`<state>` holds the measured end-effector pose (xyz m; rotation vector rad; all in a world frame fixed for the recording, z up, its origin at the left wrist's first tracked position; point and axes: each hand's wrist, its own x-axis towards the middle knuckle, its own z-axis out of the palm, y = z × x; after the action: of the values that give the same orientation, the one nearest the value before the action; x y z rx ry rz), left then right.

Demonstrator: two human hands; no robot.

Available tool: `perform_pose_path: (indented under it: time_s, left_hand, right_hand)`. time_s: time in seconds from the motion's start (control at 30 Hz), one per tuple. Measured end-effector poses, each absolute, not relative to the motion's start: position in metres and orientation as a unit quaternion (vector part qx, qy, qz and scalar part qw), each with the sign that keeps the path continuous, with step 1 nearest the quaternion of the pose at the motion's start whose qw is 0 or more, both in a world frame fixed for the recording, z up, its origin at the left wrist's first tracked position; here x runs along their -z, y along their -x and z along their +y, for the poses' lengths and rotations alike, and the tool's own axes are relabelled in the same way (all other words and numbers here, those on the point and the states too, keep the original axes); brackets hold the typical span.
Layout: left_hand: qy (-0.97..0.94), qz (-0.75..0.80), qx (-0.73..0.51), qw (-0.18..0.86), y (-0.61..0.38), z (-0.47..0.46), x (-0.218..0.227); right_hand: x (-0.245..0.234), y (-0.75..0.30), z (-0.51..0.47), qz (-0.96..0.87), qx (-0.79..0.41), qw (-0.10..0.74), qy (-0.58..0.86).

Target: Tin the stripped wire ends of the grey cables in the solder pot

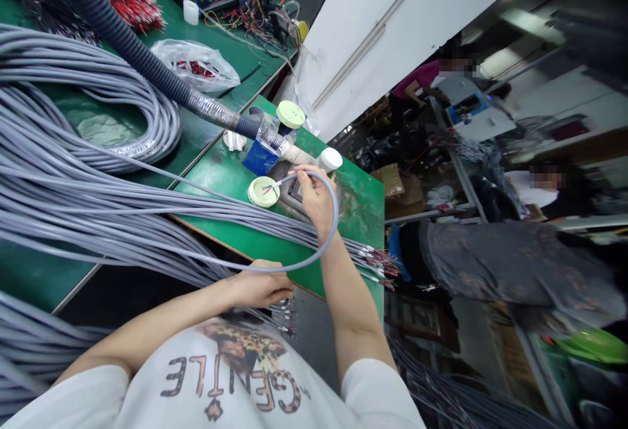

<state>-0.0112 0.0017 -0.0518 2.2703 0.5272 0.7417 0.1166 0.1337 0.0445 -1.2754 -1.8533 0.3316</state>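
Note:
My right hand [314,197] pinches the end of a grey cable [333,220], holding its stripped coloured wires over a small round cream pot [263,191] on the green bench [358,200]. The cable loops back round to my left hand [258,285], which is closed on it near my chest, above a bunch of cable ends with bare wire tips [287,314]. A thick bundle of grey cables [98,200] lies across the bench from the left, under my right wrist.
A black corrugated hose [112,23] runs down to a blue block [260,154] by the pot. A lidded jar [290,116], a white cap [330,159], a plastic bag [196,66] and red wire bundles [137,7] sit behind. Other people work at the right.

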Motion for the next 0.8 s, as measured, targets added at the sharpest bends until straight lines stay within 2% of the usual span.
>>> perform_pose_path:
  time_s: [0.1,0.43,0.6,0.8]
  left_hand:
    - [-0.882,0.209,-0.289,0.309,0.01,0.003,0.057]
    - [-0.877,0.201,-0.286,0.328,0.011,0.007,0.057]
    - [-0.877,0.201,-0.292,0.325,0.014,0.008,0.051]
    - [-0.869,0.193,-0.295,0.348,0.013,0.007,0.053]
  right_hand:
    - [-0.041,-0.113,0.139,-0.739,-0.148,0.418,0.507]
    - [-0.029,-0.109,0.152,-0.743,-0.153,0.4,0.514]
    - [-0.041,-0.112,0.146,-0.734,-0.142,0.413,0.52]
    - [-0.06,-0.157,0.139,-0.691,-0.049,0.455,0.56]
